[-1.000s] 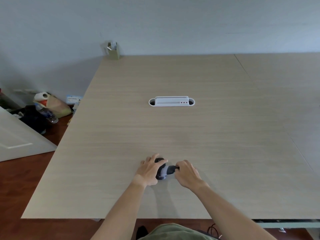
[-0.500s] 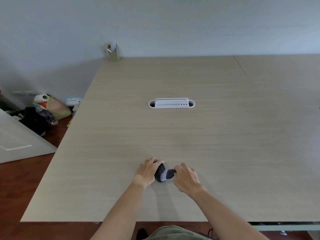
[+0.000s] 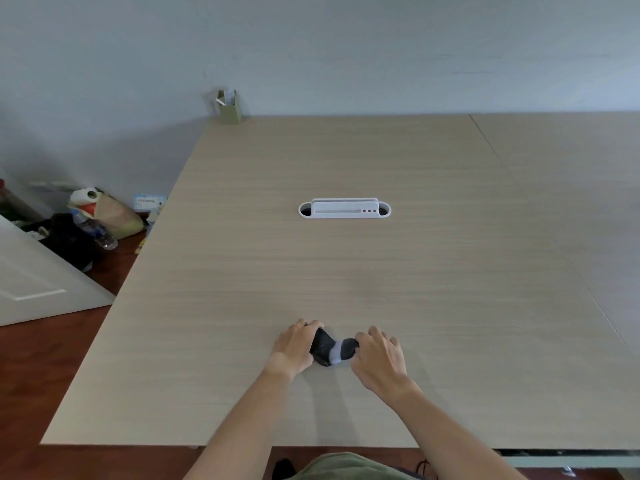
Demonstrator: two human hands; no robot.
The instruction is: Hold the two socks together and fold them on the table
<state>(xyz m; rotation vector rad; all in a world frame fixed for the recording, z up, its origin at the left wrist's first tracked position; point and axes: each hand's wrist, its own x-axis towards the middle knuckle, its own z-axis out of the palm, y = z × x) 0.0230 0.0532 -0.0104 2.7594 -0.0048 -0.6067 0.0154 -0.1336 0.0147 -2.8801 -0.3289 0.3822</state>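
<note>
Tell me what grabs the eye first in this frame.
The two hands at the near middle of the wooden table: the left hand and right hand both grip a rolled black-and-grey sock lying between them. Next, the white cable-port insert at the table's centre, and a small olive pen holder at the far left corner by the wall.

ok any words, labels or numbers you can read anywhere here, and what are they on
No text here is legible.
Blue and white box on the floor by the table's left edge: print too blurred to read.
Water bottle: label too small to read.
White cable box in the table: three reddish dots, no words.
Rolled sock held in both hands: pale specks only.
</note>
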